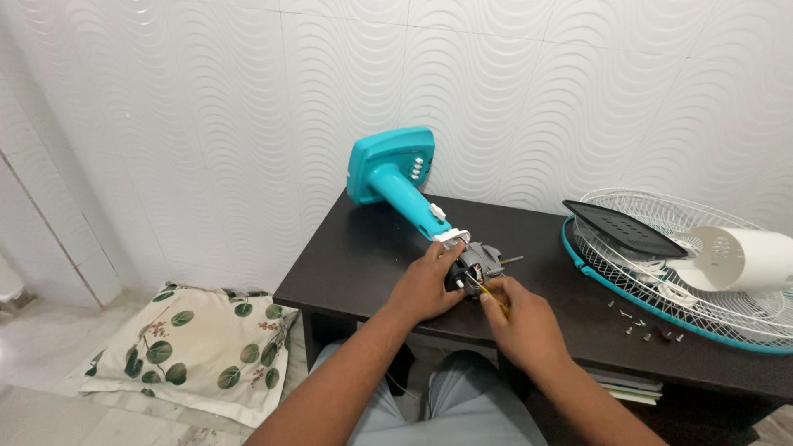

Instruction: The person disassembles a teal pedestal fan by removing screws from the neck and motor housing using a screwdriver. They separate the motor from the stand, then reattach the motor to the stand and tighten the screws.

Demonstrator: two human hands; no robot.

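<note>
Nearest the viewer, the right hand [519,318] pinches a thin yellow-handled screwdriver [493,296], its tip set into the grey motor [477,262]. The left hand [425,287], fingers curled, clamps on the motor from the left. The motor, ribbed metal with a short bare shaft, lies on the dark matte desk [355,264] near its front edge, joined to a smooth teal plastic fan stand [396,186] lying behind it with its square base against the wall. Right of the motor: loose screws [640,326], a white wire grille [686,264] with a teal rim holding a white housing [739,256] and a black panel [619,227]. Left of the desk, a leaf-print cushion [194,347] lies on the floor.
</note>
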